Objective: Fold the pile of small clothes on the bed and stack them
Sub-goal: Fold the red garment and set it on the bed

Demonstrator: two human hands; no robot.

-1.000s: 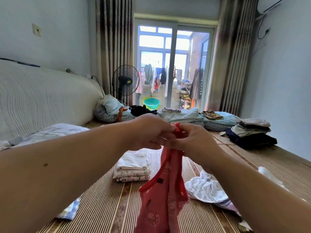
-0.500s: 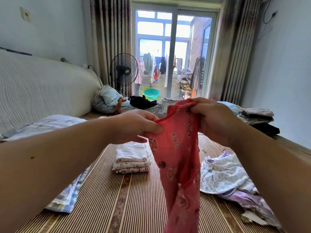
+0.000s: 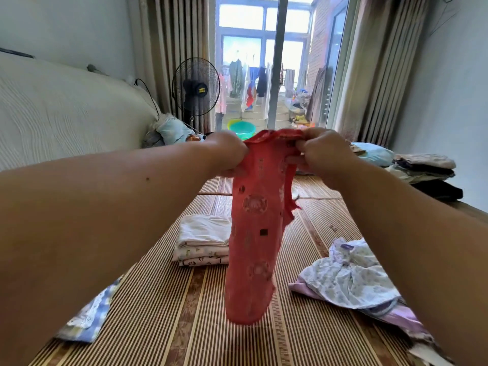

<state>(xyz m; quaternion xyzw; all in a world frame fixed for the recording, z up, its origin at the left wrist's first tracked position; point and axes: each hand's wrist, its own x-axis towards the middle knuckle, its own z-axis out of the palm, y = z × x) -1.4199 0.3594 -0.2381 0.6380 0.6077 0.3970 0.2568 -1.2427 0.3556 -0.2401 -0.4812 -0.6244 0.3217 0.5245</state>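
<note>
Both hands were raised over the middle of the bed mat (image 3: pixel 184 326). The left hand (image 3: pixel 227 151) and right hand (image 3: pixel 322 151) each pinched the top edge of the red garment (image 3: pixel 253 233), fingers curled into the cloth, set close together. The garment hung bunched lengthwise, its lower end just above the mat; contact could not be told.

The folded stack (image 3: pixel 203 241) sat directly behind it, the loose pile (image 3: pixel 348 281) by the mat's right edge, and a blue checked piece (image 3: pixel 87 315) by the left edge.

Risks, as judged:
- The narrow grip left the cloth twisted, so laying it down would likely crease it.
- Swinging it backward could topple the stack.
- Thin fabric might slip from one pinch.
</note>
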